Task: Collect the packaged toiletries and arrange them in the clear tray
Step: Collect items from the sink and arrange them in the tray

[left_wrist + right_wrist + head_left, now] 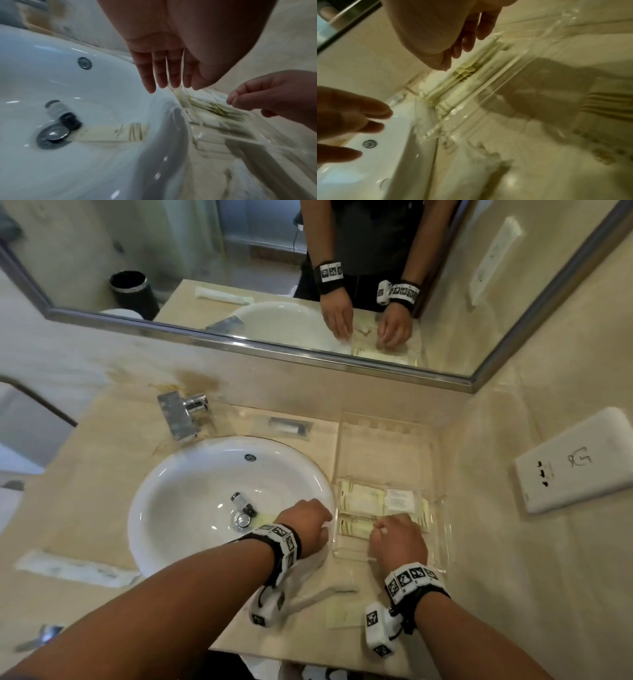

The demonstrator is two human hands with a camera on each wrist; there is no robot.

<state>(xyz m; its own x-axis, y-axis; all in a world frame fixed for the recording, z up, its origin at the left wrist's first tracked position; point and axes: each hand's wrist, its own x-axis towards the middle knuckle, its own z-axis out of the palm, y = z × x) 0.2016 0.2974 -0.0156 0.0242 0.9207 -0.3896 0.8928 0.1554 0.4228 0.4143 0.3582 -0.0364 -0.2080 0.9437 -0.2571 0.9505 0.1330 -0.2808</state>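
A clear tray [383, 453] stands on the counter right of the sink [185, 484]. Several cream packets [363, 501] lie flat in its near half, also seen in the wrist views [214, 109] [467, 70]. My right hand [394, 537] hovers over those packets with fingers loosely curled [467, 40] and nothing between them. My left hand [310, 520] is over the sink's right rim, fingers straight [171, 75], holding nothing. In the basin lie a small bottle [58, 109] with a black cap and a flat cream packet [116, 132] by the drain.
More packets lie on the counter: a clear one [291, 426] behind the sink, a long white one [75, 570] at its left, a long one [325, 590] and a flat one [342, 614] near the front edge. The tap [181, 412] stands behind the basin, under a mirror.
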